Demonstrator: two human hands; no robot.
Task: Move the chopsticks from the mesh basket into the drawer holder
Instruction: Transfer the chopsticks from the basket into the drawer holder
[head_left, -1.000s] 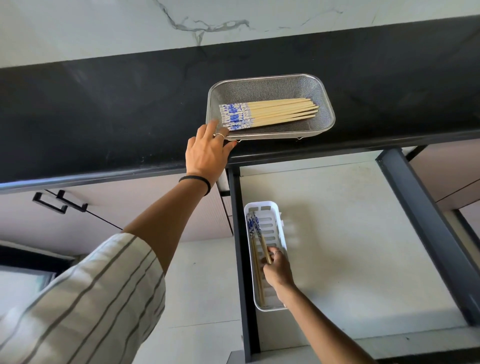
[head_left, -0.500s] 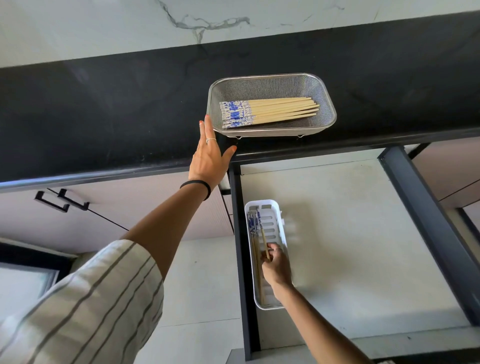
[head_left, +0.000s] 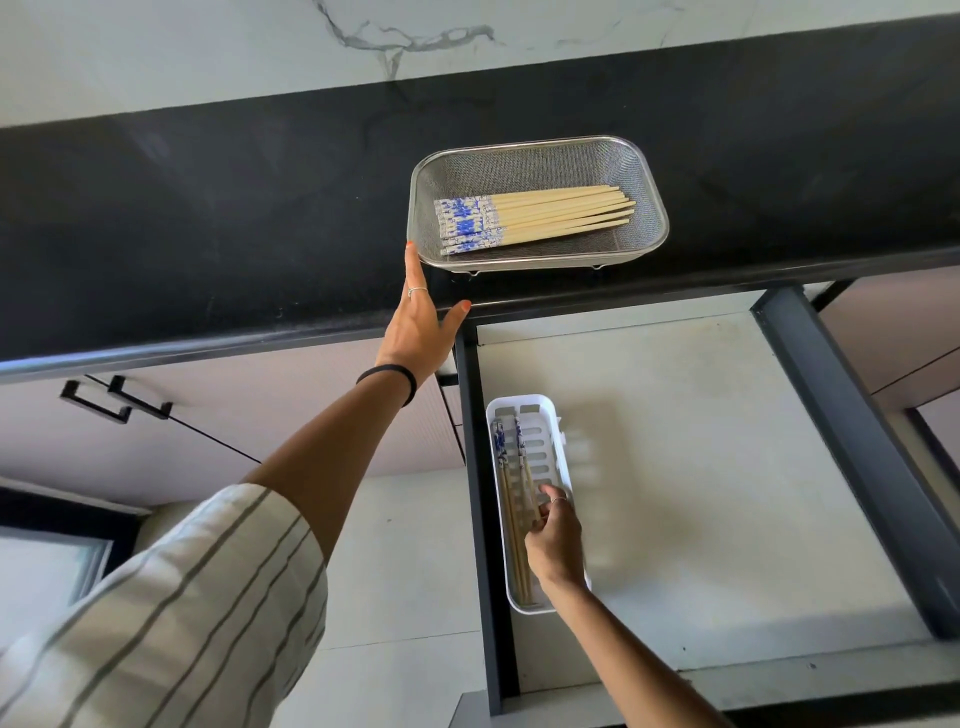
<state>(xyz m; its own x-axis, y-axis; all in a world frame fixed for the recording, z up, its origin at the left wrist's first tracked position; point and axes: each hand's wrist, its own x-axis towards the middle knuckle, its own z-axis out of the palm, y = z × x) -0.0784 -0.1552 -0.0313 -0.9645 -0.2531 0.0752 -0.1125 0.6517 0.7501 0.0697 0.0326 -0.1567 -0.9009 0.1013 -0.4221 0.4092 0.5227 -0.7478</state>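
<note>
We see the mesh basket (head_left: 540, 202) sitting near the front edge of the black countertop (head_left: 208, 218), with a bundle of chopsticks (head_left: 535, 218) lying across its floor, blue-patterned ends to the left. The left hand (head_left: 418, 325) is stretched flat and open toward the basket's near left corner, one fingertip right at the rim; whether it actually touches the wire we cannot tell. A ring and a dark wristband show on that hand, and the striped sleeve (head_left: 156, 613) is cut off by the frame's lower left. Below, in the open drawer (head_left: 701, 467), the white slotted holder (head_left: 550, 447) lies against the left wall. A few chopsticks in the holder (head_left: 511, 483) lie lengthwise, their lower ends hidden behind the right hand (head_left: 556, 540). That hand's fingers curl around the sticks, though blur keeps us from counting how many it grips.
</note>
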